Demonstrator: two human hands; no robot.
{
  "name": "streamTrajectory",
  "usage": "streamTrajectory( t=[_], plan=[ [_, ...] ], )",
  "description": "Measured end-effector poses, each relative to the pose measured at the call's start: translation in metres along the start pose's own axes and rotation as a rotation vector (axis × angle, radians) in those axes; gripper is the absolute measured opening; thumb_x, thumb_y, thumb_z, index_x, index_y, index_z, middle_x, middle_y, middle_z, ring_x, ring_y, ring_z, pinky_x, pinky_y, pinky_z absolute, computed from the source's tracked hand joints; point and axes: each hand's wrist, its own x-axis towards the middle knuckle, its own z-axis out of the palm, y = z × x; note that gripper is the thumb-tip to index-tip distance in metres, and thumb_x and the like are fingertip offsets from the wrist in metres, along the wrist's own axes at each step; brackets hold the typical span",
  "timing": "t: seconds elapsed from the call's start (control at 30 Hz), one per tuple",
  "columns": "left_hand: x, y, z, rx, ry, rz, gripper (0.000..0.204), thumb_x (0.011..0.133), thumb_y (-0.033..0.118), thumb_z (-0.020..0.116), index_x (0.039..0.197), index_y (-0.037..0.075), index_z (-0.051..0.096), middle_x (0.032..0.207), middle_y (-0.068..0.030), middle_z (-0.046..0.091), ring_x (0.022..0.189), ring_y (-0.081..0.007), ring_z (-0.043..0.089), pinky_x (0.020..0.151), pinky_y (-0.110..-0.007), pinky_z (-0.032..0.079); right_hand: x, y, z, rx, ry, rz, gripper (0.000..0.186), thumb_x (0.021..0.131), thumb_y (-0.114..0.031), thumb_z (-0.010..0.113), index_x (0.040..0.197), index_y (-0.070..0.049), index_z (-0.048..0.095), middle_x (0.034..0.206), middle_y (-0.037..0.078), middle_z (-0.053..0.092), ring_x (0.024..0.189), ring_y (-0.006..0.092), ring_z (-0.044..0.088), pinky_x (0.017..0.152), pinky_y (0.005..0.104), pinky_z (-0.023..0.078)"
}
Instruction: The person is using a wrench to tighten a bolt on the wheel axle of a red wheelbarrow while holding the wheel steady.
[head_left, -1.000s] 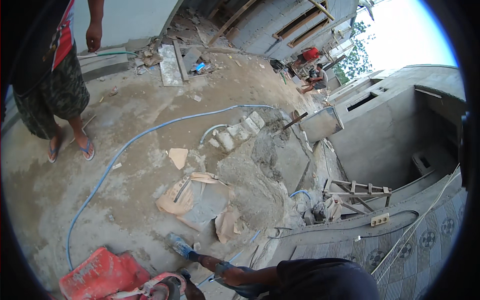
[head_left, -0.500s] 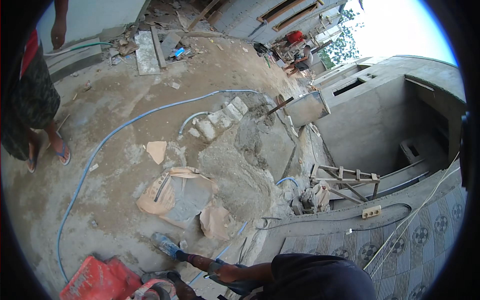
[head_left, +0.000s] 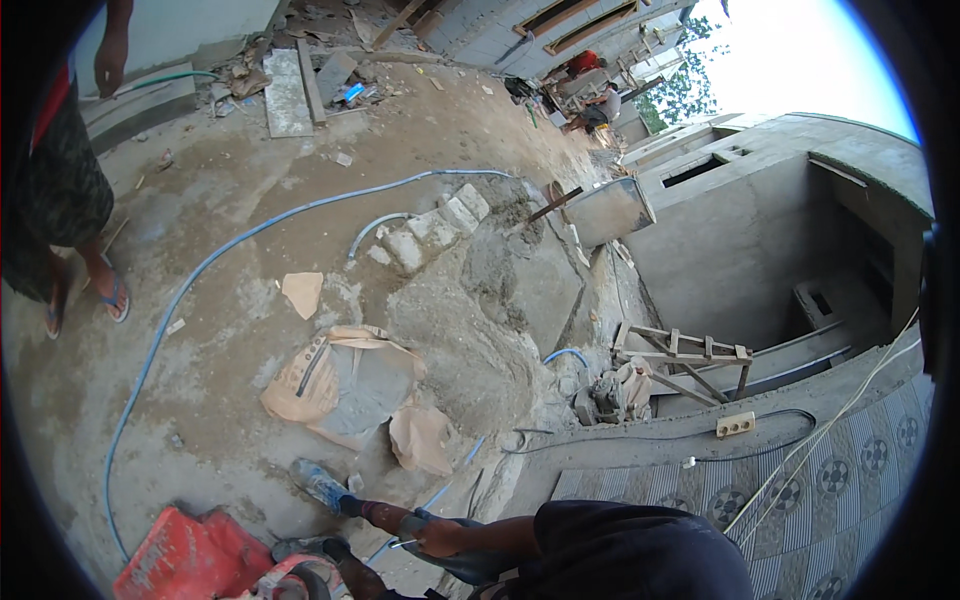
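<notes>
Quite slender stick (head_left: 403,543); whitish

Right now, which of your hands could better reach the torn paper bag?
The right hand, probably: it shows beside the leg, below the paper bag in this view, though a thin pale thing sits at its fingers. The left hand is out of view.

Rough conc. ground (head_left: 215,390) carries a grey mortar heap (head_left: 450,335) w/ pale blocks (head_left: 433,230) at its edge, a torn brown paper bag (head_left: 318,398) just beside, a brown scrap (head_left: 303,294) nearby, a blue hose (head_left: 300,211) curving past, a red wheelbarrow (head_left: 190,555) at btm L & a pale board (head_left: 288,92) nr top L.
</notes>
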Motion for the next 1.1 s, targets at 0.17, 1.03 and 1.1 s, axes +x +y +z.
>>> streamTrajectory(
  t=[0.17, 1.03, 1.1],
  plan=[
    [-0.001, -0.002, -0.001, 0.0, 0.007, -0.007, 0.05, 0.081, 0.039, 0.055, 0.088, -0.008, 0.066, 0.089, -0.0192, 0.067, 0.075, -0.0307, 0.064, 0.066, -0.043, 0.052, -0.002, -0.003, -0.006, -0.014, 0.025, -0.001, 0.045, 0.087, -0.034, 0.051, 0.12, -0.004, 0.051, 0.094, 0.025, 0.066, 0.088, 0.0419, 0.065, 0.08, 0.0506, 0.051],
    [0.028, -0.111, -0.049, -0.027, 0.105, -0.089, 0.05, 0.083, 0.039, 0.051, 0.089, -0.008, 0.067, 0.09, -0.0202, 0.068, 0.076, -0.0325, 0.065, 0.067, -0.043, 0.052, 0.019, -0.01, -0.004, -0.139, 0.059, -0.119, 0.042, 0.089, -0.035, 0.051, 0.115, -0.003, 0.053, 0.092, 0.024, 0.066, 0.086, 0.0416, 0.065, 0.076, 0.0503, 0.052],
    [0.028, -0.18, -0.046, 0.159, 0.12, -0.054, 0.05, 0.083, 0.039, 0.051, 0.089, -0.008, 0.067, 0.09, -0.0203, 0.068, 0.076, -0.0327, 0.065, 0.068, -0.043, 0.052, 0.012, -0.017, -0.011, -0.225, 0.058, -0.128, 0.038, 0.089, -0.038, 0.051, 0.105, -0.004, 0.06, 0.099, 0.024, 0.065, 0.084, 0.0415, 0.065, 0.074, 0.0502, 0.053]
  ],
)
